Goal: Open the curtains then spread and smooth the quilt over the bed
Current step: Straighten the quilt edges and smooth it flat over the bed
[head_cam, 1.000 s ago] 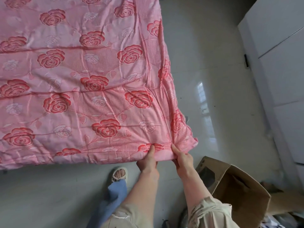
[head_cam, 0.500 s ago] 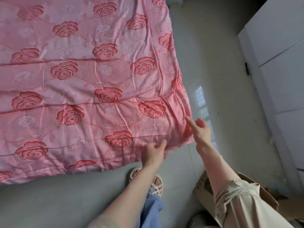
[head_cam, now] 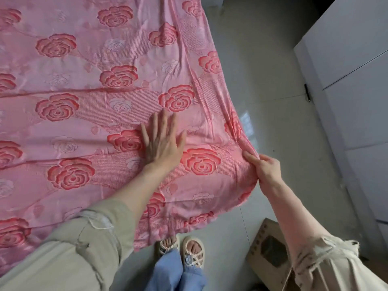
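Observation:
A pink quilt with red rose patterns lies spread over the bed and fills the left and middle of the view. Its near right corner hangs over the bed's edge. My left hand rests flat on the quilt, palm down with fingers spread, close to that corner. My right hand pinches the quilt's right edge at the corner, and the fabric bunches into folds where the fingers hold it. The bed itself is hidden under the quilt. No curtains are in view.
Glossy grey floor tiles run along the bed's right side. White cabinet doors stand at the far right. A brown cardboard box sits on the floor by my sandalled feet.
Both hands let go of the quilt's front edge. My left hand moved up onto the quilt and lies flat; my right hand went to the right edge and gripped it.

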